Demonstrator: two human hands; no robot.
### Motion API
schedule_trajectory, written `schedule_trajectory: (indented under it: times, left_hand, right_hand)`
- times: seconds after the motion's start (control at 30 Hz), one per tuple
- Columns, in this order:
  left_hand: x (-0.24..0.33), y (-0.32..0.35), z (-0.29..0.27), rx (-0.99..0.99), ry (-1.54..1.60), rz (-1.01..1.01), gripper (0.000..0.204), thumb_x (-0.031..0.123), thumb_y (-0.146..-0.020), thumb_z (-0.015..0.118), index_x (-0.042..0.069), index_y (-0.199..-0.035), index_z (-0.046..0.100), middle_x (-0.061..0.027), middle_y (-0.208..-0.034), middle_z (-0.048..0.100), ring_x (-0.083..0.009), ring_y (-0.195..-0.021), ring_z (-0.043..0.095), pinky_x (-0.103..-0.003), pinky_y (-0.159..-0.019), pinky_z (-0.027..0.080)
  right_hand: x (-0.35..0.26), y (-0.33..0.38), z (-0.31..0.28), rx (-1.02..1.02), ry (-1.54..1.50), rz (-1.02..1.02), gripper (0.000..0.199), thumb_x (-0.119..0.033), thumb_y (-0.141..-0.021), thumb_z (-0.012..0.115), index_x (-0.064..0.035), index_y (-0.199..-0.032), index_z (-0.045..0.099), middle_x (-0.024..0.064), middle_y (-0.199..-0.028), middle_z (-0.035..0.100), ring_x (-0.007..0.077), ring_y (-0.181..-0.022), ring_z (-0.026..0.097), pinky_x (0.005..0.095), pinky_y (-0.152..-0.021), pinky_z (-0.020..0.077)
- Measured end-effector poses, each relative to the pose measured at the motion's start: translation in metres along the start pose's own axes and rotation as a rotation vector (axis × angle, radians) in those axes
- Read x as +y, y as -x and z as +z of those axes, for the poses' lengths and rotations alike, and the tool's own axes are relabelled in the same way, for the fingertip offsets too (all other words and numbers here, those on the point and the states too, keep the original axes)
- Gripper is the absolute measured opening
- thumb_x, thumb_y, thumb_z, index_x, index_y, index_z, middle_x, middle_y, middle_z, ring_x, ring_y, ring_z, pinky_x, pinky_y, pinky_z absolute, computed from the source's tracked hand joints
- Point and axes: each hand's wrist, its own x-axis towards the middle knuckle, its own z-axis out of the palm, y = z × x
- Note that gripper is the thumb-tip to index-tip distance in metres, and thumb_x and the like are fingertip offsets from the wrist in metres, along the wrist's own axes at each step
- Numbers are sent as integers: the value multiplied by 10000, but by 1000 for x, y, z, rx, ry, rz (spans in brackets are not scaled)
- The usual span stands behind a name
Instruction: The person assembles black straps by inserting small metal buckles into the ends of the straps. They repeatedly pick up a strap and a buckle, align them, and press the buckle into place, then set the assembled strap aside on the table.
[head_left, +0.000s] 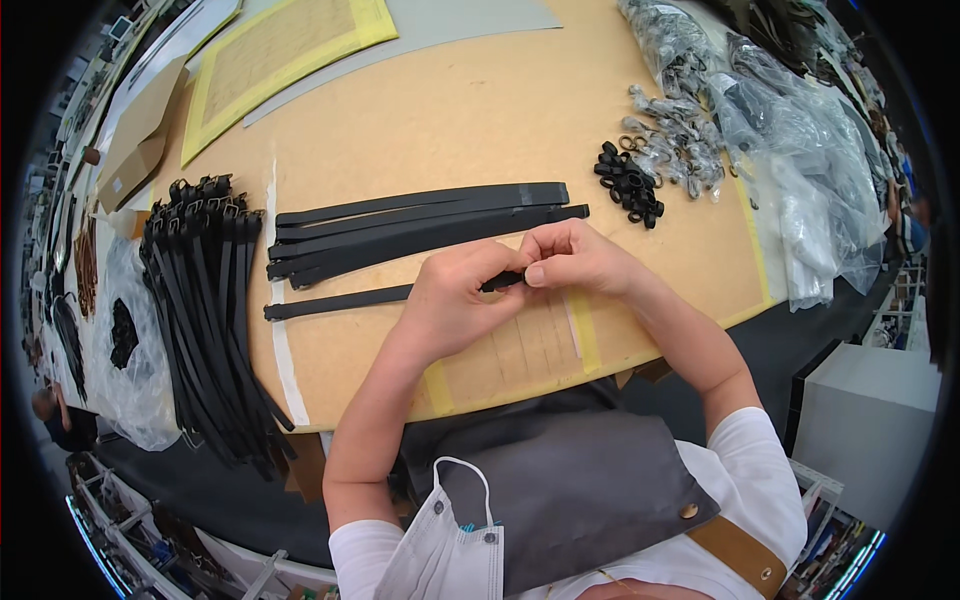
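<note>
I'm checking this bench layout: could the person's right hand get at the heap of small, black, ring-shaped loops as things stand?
Probably yes: the black loops lie just beyond the right hand, with nothing apparently in between, though that hand seems busy with the long, flat, black strap.

left hand (pixel 458 290): grips black strap (pixel 345 302) | right hand (pixel 572 258): pinches its end | black loops (pixel 628 185): heaped

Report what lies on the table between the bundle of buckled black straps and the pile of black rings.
The head view shows white tape beside the bundle, then flat black straps, then bare tabletop up to the rings.
</note>
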Motion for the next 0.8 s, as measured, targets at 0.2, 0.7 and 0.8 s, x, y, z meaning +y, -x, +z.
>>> schedule_trajectory:
  times: [0.2, 0.7, 0.8]
  left_hand:
    - [1, -1, -3, -77, -75, -150, 199, 21, -766, 778, 13, -925, 659, -122, -839, 715, -265, -738, 706, -332, -644, 551]
    - [7, -1, -12, -26, 167, -198, 171, 22, -816, 790, 2, -965, 710, -23, -844, 713, -48, -738, 618, -211, -616, 472]
    - [9, 0, -13, -5, 211, -203, 152, 16, -810, 789, -1, -949, 729, -28, -849, 721, -63, -739, 632, -226, -632, 493]
  right_hand:
    - [2, 1, 3, 74, 5, 3, 152, -170, -925, 731, -20, -915, 704, 9, -851, 707, 62, -768, 635, 236, -719, 507]
    - [-3, 5, -7, -53, -113, -111, 212, -205, -951, 751, -14, -1032, 706, 69, -957, 746, 130, -867, 700, 297, -805, 551]
    - [-3, 7, -9, -86, -141, -117, 295, -239, -950, 769, 6, -1107, 723, 91, -1030, 756, 154, -916, 710, 317, -850, 561]
